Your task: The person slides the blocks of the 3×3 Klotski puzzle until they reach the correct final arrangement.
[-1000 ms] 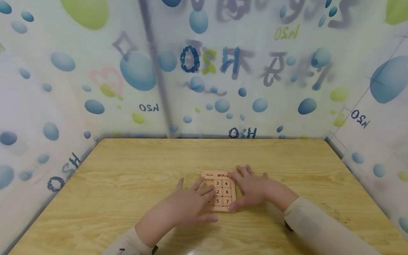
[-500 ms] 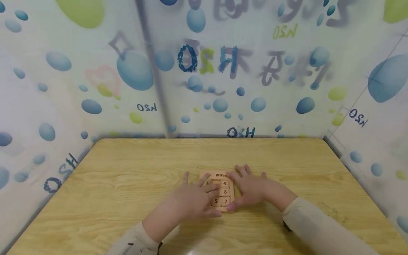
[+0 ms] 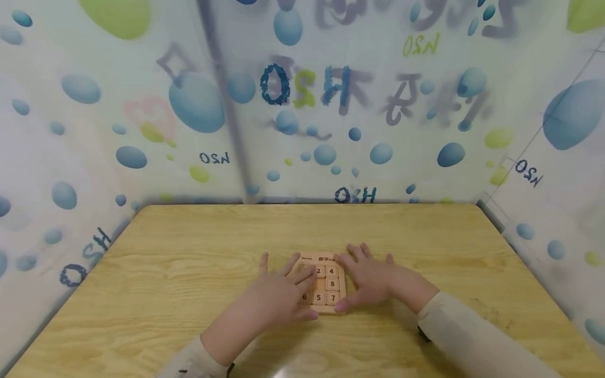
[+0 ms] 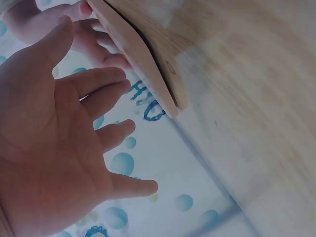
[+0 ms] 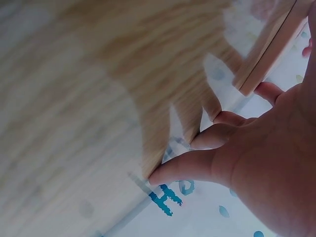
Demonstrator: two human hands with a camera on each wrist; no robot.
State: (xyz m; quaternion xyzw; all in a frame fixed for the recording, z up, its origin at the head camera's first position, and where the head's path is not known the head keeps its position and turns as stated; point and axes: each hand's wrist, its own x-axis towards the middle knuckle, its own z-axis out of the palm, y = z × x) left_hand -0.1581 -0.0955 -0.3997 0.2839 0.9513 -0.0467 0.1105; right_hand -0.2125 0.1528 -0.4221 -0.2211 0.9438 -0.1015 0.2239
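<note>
A wooden number sliding puzzle (image 3: 326, 310) lies flat on the table between both hands. My left hand (image 3: 269, 302) reaches over its left side with fingers spread and fairly straight. One fingertip is at the tile marked 2 (image 3: 319, 271) in the top row. The gap is in the middle, with the 8 tile (image 3: 333, 284) to its right. The left hand hides some left tiles. My right hand (image 3: 378, 281) holds the puzzle's right side, thumb at the near corner and a finger at the far corner. In the right wrist view, its other fingertips rest on the table.
The light wood table (image 3: 189, 247) extends round the puzzle on all sides. A wall with blue and green bubble prints (image 3: 302, 157) stands behind its far edge and continues along both sides.
The gap has gone from the top left, through the top middle, to the centre. Tile 3 slid left, then tile 2 slid up, under the left hand. The right hand stays in place.
</note>
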